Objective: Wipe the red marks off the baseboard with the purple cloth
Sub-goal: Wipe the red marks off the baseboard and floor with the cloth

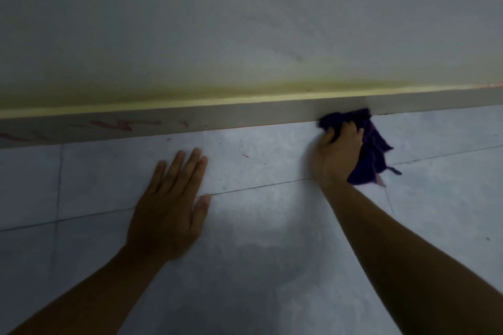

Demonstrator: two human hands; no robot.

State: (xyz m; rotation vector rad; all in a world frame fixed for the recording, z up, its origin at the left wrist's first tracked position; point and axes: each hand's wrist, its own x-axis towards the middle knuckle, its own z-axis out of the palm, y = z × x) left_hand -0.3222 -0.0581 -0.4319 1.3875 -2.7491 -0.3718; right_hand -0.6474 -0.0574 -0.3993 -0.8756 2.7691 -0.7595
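Observation:
A grey baseboard (245, 114) runs across the view where the wall meets the tiled floor. Red marks (114, 125) streak its left part, with more faint red at the far left edge. My right hand (340, 152) is shut on a bunched purple cloth (373, 144), and the cloth's top presses against the baseboard right of centre. The rest of the cloth hangs down onto the floor beside my wrist. My left hand (171, 204) lies flat on the floor, fingers apart, holding nothing, below and right of the red marks.
The pale wall (245, 22) above has a yellowish stain along its bottom. The floor is light grey tile (272, 239) with dark grout lines. A few small red specks (246, 156) dot the tile near the baseboard.

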